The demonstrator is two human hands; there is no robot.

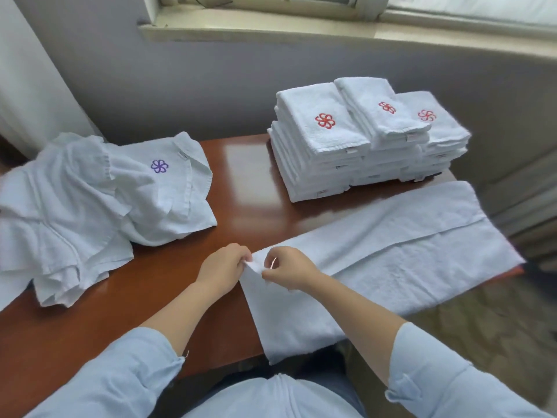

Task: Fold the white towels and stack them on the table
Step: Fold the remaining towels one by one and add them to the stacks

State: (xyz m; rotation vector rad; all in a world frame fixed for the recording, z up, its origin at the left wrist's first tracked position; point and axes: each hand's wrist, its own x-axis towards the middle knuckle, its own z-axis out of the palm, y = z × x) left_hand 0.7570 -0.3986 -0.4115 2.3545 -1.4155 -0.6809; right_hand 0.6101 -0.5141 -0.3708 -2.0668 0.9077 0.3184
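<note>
A long white towel [391,254], folded lengthwise, lies across the right side of the brown table [241,176] and hangs over its near edge. My left hand [224,267] and my right hand [289,268] both pinch the towel's near-left corner, lifted slightly off the table. Stacks of folded white towels [361,140] with red flower logos stand at the back right. A loose heap of unfolded white towels [90,206], one with a purple flower logo, lies at the left.
A grey wall and a window sill [301,34] run behind the table. Patterned carpet [497,327] shows past the table's right edge. Bare tabletop lies between the heap and the stacks.
</note>
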